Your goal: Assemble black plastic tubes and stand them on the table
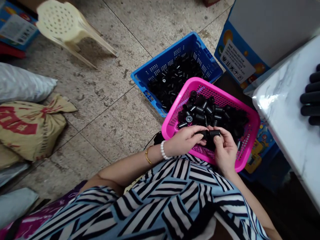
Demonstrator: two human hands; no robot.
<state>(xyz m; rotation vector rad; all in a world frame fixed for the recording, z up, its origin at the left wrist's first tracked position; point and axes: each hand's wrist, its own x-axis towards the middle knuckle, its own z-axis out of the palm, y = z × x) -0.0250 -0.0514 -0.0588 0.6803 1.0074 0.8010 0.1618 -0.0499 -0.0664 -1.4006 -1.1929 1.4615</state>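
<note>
Over the near part of a pink basket (172, 111), both of my hands are closed on small black cylinders. My left hand (186, 140), with a pearl bracelet at its wrist, grips one black cylinder (203, 134) between thumb and fingers. Just beside it, my right hand (226, 150) pinches another black cylinder (214, 133). The two pieces lie nearly end to end; whether they touch is hard to tell. Many black cylinders (200, 110) fill the basket, and one shows a metal ring-shaped end (189, 118).
Behind the basket is a blue crate (155, 60) holding more black pieces. A marble-look table (282, 93) with black rods (312, 99) stands at right, near a printed carton (240, 60). A cream stool (58, 20) and tied sacks (32, 130) are at left.
</note>
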